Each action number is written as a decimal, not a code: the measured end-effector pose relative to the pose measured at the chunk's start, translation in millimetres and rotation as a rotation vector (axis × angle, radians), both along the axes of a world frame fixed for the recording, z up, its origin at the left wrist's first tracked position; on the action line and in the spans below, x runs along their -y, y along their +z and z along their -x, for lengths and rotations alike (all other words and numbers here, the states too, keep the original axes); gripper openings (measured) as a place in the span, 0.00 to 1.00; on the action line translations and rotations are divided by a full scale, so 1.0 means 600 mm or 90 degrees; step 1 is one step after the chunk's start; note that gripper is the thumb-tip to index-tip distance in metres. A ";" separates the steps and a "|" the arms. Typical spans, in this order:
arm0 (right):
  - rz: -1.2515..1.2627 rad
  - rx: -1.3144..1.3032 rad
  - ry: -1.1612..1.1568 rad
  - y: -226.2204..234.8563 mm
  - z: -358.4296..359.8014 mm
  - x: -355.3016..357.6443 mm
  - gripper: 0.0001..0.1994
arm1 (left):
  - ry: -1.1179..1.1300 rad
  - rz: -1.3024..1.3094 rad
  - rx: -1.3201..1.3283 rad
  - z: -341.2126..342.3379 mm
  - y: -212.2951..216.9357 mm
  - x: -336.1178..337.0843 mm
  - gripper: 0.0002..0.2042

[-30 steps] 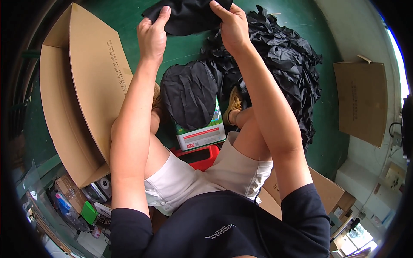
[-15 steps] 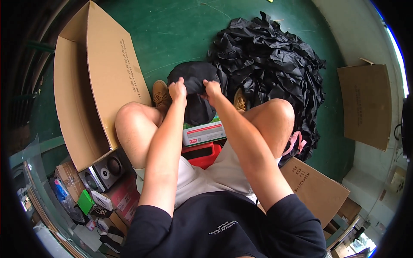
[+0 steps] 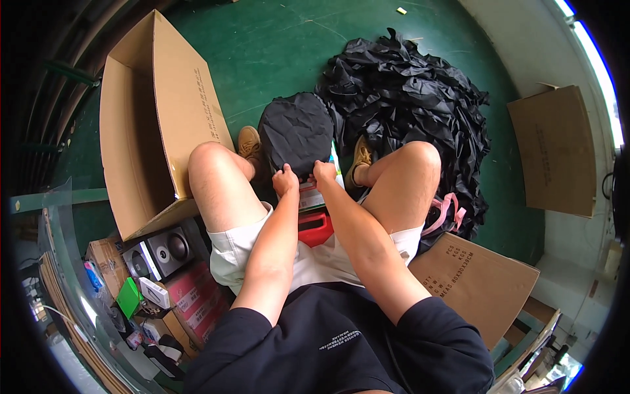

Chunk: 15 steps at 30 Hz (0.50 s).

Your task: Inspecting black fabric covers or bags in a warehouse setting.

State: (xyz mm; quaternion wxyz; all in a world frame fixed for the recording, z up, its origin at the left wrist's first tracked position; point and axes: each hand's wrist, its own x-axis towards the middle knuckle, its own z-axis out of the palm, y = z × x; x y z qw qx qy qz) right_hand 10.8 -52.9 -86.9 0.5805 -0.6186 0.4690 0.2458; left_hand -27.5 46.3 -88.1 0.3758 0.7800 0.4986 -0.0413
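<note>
I sit with my knees apart. My left hand (image 3: 285,179) and my right hand (image 3: 324,173) are side by side between them, both gripping the near edge of a round black fabric piece (image 3: 296,132). It lies flattened on a stack resting on a small white, green and red box (image 3: 312,197). A red object (image 3: 316,228) sits under the box, close to my lap. A big heap of crumpled black fabric pieces (image 3: 415,111) lies on the green floor just right of the stack.
A large open cardboard box (image 3: 154,125) lies on its side at my left. Flat cardboard sheets rest at the right (image 3: 556,151) and lower right (image 3: 474,279). Speakers (image 3: 165,248), small boxes and clutter sit at lower left. My brown shoes (image 3: 249,141) flank the stack.
My hands, raised a second ago holding a black fabric piece high, came down and laid it on the stack between my knees. They have slid a little closer to my body.
</note>
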 end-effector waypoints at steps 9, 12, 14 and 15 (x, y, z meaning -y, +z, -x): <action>0.140 -0.058 0.379 -0.010 0.010 0.012 0.14 | 0.071 0.040 -0.040 0.015 0.027 0.002 0.17; 0.222 -0.065 0.465 -0.006 0.008 0.012 0.16 | 0.071 0.033 -0.047 0.020 0.064 0.013 0.14; 0.179 -0.114 0.497 0.009 0.005 0.016 0.18 | 0.083 -0.022 -0.014 0.021 0.053 0.022 0.13; 0.180 -0.114 0.494 0.019 0.007 0.015 0.18 | 0.094 -0.076 0.021 0.022 0.049 0.026 0.14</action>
